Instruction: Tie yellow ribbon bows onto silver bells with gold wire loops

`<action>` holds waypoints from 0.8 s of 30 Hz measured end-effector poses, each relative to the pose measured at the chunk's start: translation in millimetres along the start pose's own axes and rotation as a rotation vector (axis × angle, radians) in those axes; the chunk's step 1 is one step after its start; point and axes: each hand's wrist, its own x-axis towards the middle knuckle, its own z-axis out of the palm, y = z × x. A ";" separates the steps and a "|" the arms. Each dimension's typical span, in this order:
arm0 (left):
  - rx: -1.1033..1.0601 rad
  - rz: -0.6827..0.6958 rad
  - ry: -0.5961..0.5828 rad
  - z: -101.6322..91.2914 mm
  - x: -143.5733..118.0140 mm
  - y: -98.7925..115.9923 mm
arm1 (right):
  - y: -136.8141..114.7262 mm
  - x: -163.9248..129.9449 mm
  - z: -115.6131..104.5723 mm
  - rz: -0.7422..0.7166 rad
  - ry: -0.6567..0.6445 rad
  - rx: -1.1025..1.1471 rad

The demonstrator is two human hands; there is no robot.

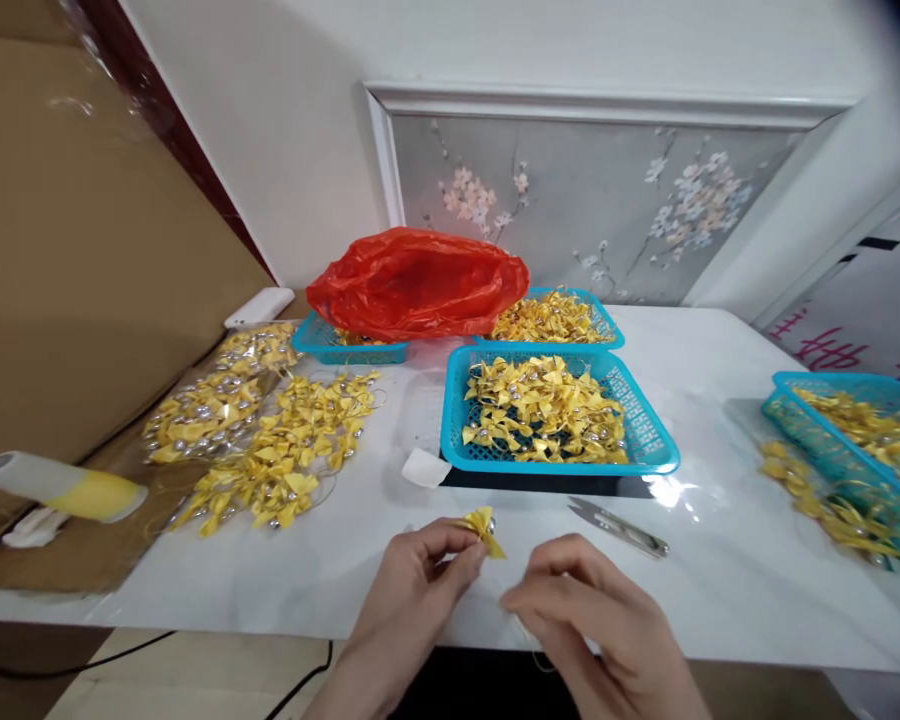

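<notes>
1. Nearest the viewer, the left hand (418, 585) pinches a small yellow ribbon bow (485, 528) between thumb and fingertips, holding it just above the front edge of the white bench (720, 560).
2. The right hand (596, 615) sits just right of the bow, fingers curled narrowly together as if gripping something thin; what it holds is too fine to make out.
3. Just beyond the right hand, small metal snips (621, 528) lie flat on the bench.
4. At the left front edge, a white and yellow glue gun (60, 487) rests on its stand, its nozzle end pointing left.
5. A small white scrap (425, 467) lies beside the front left corner of the nearest basket.
6. In the middle of the bench, a blue mesh basket (649, 430) holds a layer of yellow bows.
7. To its left, a loose pile of bows (281, 450) with silver beads is spread over the bench, with a second bagged heap (214, 400) just beyond.
8. At the right edge, another blue basket (832, 415) holds more yellow pieces, with some spilling beside it.
9. Farther back, two more blue baskets stand side by side; a red plastic bag (418, 282) lies across the left one (345, 348), and the right one (604, 318) is heaped with bows.
10. Behind everything, a grey wall panel (607, 200) painted with blossoms.
</notes>
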 end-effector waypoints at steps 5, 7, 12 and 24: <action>-0.080 -0.028 -0.048 1.0 -7.7 4.0 | 19.0 13.6 16.4 -0.089 0.038 -0.124; -0.097 -0.029 -0.075 1.3 -10.0 5.7 | 24.9 12.1 19.8 -0.146 0.071 -0.222; -0.091 -0.012 -0.111 1.0 -12.0 6.3 | 27.9 11.1 20.6 -0.239 0.089 -0.412; -0.185 -0.052 -0.091 2.7 -11.3 -4.7 | 20.2 21.8 11.4 -0.258 -0.035 -0.556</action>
